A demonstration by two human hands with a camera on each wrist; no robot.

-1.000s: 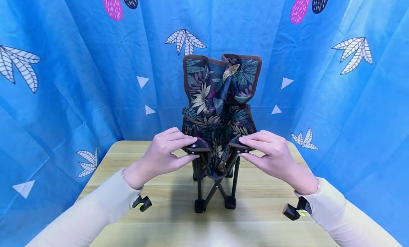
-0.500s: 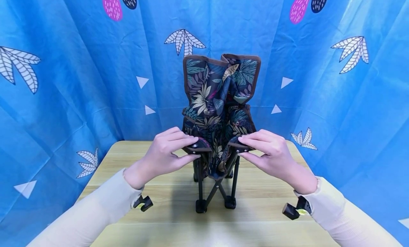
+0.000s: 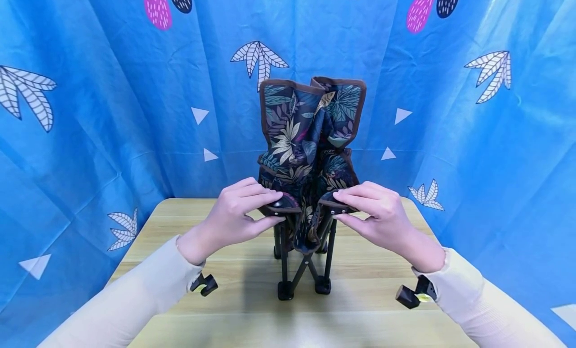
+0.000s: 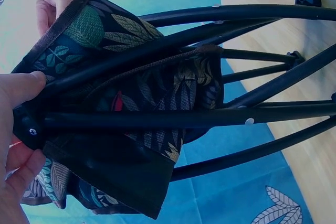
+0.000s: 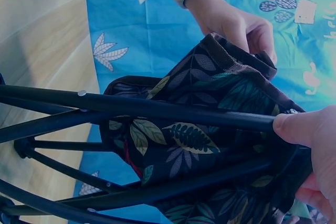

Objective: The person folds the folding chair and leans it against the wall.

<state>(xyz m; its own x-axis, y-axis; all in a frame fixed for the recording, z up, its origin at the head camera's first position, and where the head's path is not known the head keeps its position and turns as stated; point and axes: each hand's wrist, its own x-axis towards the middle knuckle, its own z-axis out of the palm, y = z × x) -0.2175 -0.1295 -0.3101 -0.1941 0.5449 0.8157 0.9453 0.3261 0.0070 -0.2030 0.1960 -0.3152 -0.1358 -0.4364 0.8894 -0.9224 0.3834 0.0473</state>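
A small folding camp chair (image 3: 292, 138) with dark leaf-print fabric and brown edging stands upright on the table, partly folded, its seat sagging in creases between the sides. My left hand (image 3: 236, 212) pinches the chair's front left corner, fingers on top and thumb beneath. At the front right corner my right hand (image 3: 381, 213) does the same. Black tube legs (image 3: 284, 258) cross below at a rivet and end in black feet (image 3: 323, 285). In the left wrist view the thumb and fingers grip beside a riveted black joint (image 4: 32, 131). The right wrist view shows my right thumb (image 5: 289, 125) on a tube.
The chair stands on a light wood-grain table (image 3: 207, 308). A blue curtain (image 3: 216, 103) printed with leaves and triangles hangs behind the table and along both sides. Both cuffs carry a black wrist camera, such as the right one (image 3: 411, 295).
My hands have drawn slightly nearer each other, and the chair's two front corners with them. The gap between the corners is narrower. The front left foot has shifted a little to the right.
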